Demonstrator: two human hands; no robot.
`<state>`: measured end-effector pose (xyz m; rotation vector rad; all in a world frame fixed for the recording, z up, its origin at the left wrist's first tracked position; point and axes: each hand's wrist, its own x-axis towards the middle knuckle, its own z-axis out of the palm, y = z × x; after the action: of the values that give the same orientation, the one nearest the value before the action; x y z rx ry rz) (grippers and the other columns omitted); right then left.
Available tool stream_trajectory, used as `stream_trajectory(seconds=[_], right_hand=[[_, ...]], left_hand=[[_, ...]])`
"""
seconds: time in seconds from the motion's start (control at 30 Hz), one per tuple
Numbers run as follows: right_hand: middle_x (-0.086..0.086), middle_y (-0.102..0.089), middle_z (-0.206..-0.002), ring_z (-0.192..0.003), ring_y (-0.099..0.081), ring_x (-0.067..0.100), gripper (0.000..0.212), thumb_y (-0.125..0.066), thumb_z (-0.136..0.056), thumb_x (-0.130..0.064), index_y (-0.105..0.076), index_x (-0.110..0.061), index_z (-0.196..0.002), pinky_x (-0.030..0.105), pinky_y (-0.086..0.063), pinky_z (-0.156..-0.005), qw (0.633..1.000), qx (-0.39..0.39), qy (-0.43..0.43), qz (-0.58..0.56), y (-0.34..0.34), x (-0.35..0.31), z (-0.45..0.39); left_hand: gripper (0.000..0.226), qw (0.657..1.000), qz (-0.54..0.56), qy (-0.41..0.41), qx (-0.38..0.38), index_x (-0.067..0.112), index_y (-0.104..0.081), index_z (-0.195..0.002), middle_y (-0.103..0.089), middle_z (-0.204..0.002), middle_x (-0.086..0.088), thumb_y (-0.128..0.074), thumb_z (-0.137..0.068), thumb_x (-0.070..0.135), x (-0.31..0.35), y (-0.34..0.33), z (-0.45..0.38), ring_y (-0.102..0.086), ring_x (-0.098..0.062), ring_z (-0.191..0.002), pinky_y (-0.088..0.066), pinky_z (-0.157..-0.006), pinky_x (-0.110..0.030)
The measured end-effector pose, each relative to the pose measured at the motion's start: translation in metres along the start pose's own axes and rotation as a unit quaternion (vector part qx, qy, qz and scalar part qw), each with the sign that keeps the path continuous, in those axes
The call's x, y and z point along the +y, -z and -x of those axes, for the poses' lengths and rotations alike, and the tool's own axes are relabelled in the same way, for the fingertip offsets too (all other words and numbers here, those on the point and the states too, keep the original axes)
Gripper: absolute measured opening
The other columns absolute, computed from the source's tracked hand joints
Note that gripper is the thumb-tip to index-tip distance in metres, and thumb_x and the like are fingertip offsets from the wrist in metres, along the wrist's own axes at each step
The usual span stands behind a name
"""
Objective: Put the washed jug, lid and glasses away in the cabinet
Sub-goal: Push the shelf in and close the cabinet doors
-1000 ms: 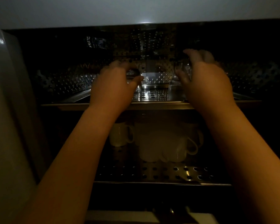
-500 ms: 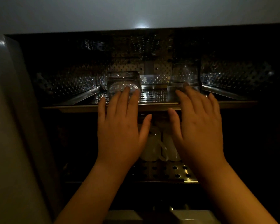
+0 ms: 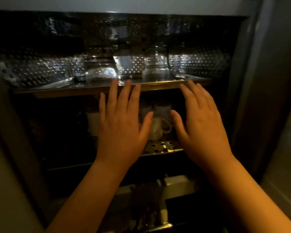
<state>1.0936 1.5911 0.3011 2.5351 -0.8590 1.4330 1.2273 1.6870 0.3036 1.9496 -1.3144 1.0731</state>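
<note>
While two glasses (image 3: 100, 71) stand beyond the upper shelf's front edge (image 3: 158, 85), your left hand (image 3: 121, 125) and right hand (image 3: 203, 126) hover near it, fingers flat, holding nothing.

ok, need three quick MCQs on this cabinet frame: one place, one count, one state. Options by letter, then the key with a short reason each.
1. Where do the two clear glasses stand?
A. upper metal shelf
B. lower shelf beside the mugs
C. in the hands

2. How many hands show?
A. none
B. one
C. two

3. What state are the hands in?
A. both open, holding nothing
B. both curled round glasses
C. one gripping a mug

Key:
1 A: left glass and right glass sit on the upper shelf, above the white mugs.
2 C: left hand and right hand are both in view.
3 A: fingers are straight, in front of the shelves.
</note>
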Motion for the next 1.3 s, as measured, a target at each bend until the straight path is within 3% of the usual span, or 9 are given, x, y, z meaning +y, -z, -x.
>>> stream_trajectory(seconds=[0.27, 0.47, 0.63, 0.73, 0.83, 0.9, 1.03, 1.17, 1.3], right_hand=[[0.013, -0.028, -0.152, -0.142, -0.019, 0.028, 0.057, -0.048, -0.093, -0.032, -0.034, -0.007, -0.143, 0.039, -0.017, -0.115, 0.993, -0.009, -0.064, 0.101, 0.103, 0.045, 0.083], [0.022, -0.041, -0.140, -0.128, -0.039, 0.038, 0.058, -0.057, -0.089, -0.025, -0.037, -0.004, -0.140, 0.033, -0.023, -0.104, 0.981, -0.033, -0.150, 0.118, 0.184, 0.071, 0.133], [0.021, -0.030, -0.149, -0.140, -0.025, 0.035, 0.057, -0.041, -0.093, -0.033, -0.032, -0.007, -0.143, 0.055, -0.024, -0.111, 0.958, -0.073, -0.198, 0.193, 0.243, 0.087, 0.172], [0.028, -0.040, -0.140, -0.132, -0.035, 0.042, 0.055, -0.049, -0.092, -0.025, -0.038, 0.004, -0.136, 0.049, -0.028, -0.109, 0.936, -0.139, -0.264, 0.185, 0.271, 0.094, 0.194], [0.025, -0.055, -0.121, -0.113, -0.052, 0.035, 0.033, -0.045, -0.096, -0.022, -0.048, 0.004, -0.116, 0.023, -0.034, -0.082, 0.883, -0.230, -0.384, 0.138, 0.294, 0.093, 0.211], [0.019, -0.055, -0.124, -0.115, -0.051, 0.030, 0.031, -0.039, -0.099, -0.023, -0.046, -0.001, -0.120, 0.024, -0.029, -0.080, 0.854, -0.286, -0.412, 0.138, 0.305, 0.092, 0.221], [0.004, -0.011, -0.156, -0.143, -0.012, 0.025, 0.060, -0.034, -0.097, -0.033, -0.010, -0.014, -0.148, 0.024, -0.006, -0.111, 0.900, -0.239, -0.266, 0.250, 0.323, 0.096, 0.244], [0.013, -0.057, -0.129, -0.115, -0.053, 0.014, 0.041, -0.056, -0.091, -0.012, -0.049, -0.008, -0.131, 0.014, -0.026, -0.103, 0.944, -0.179, -0.213, 0.176, 0.344, 0.090, 0.261], [0.023, -0.060, -0.121, -0.114, -0.057, 0.034, 0.029, -0.054, -0.090, -0.008, -0.063, 0.002, -0.115, 0.041, -0.041, -0.098, 0.962, -0.063, -0.065, 0.257, 0.364, 0.099, 0.276]], left_hand=[[0.061, 0.971, 0.203, -0.128, -0.015, 0.011, -0.031, -0.144, -0.026, -0.152, -0.009, -0.037, -0.091, 0.041, 0.125, 0.012, 0.041, -0.012, -0.028, -0.143, -0.010, -0.115, -0.047], [0.058, 0.929, 0.299, -0.212, -0.045, 0.014, -0.032, -0.144, -0.026, -0.152, -0.006, -0.040, -0.091, 0.037, 0.212, 0.038, 0.063, -0.011, -0.024, -0.144, -0.009, -0.116, -0.042], [0.057, 0.921, 0.301, -0.240, -0.063, 0.009, -0.040, -0.139, -0.035, -0.147, -0.013, -0.040, -0.090, 0.036, 0.267, 0.064, 0.079, -0.018, -0.031, -0.142, -0.015, -0.113, -0.046], [0.053, 0.915, 0.295, -0.267, -0.062, 0.002, -0.052, -0.127, -0.048, -0.134, -0.020, -0.041, -0.086, 0.034, 0.295, 0.081, 0.089, -0.033, -0.039, -0.134, -0.022, -0.109, -0.052], [0.049, 0.912, 0.276, -0.296, -0.058, 0.003, -0.058, -0.118, -0.055, -0.125, -0.020, -0.043, -0.083, 0.034, 0.317, 0.093, 0.099, -0.046, -0.039, -0.124, -0.028, -0.106, -0.053], [0.043, 0.904, 0.266, -0.328, -0.064, 0.004, -0.061, -0.112, -0.058, -0.121, -0.019, -0.056, -0.082, 0.034, 0.329, 0.098, 0.103, -0.050, -0.037, -0.119, -0.034, -0.103, -0.052], [0.037, 0.890, 0.249, -0.377, -0.063, 0.004, -0.066, -0.097, -0.066, -0.100, -0.015, -0.074, -0.074, 0.032, 0.338, 0.103, 0.105, -0.062, -0.033, -0.097, -0.045, -0.093, -0.048], [0.047, 0.873, 0.250, -0.418, -0.025, 0.005, -0.056, -0.124, -0.055, -0.129, -0.019, -0.066, -0.084, 0.028, 0.337, 0.109, 0.102, -0.049, -0.037, -0.122, -0.030, -0.106, -0.050], [0.059, 0.835, 0.263, -0.483, 0.031, 0.012, -0.028, -0.144, -0.031, -0.149, -0.015, -0.047, -0.091, 0.028, 0.334, 0.129, 0.093, -0.025, -0.032, -0.139, -0.017, -0.113, -0.046]])
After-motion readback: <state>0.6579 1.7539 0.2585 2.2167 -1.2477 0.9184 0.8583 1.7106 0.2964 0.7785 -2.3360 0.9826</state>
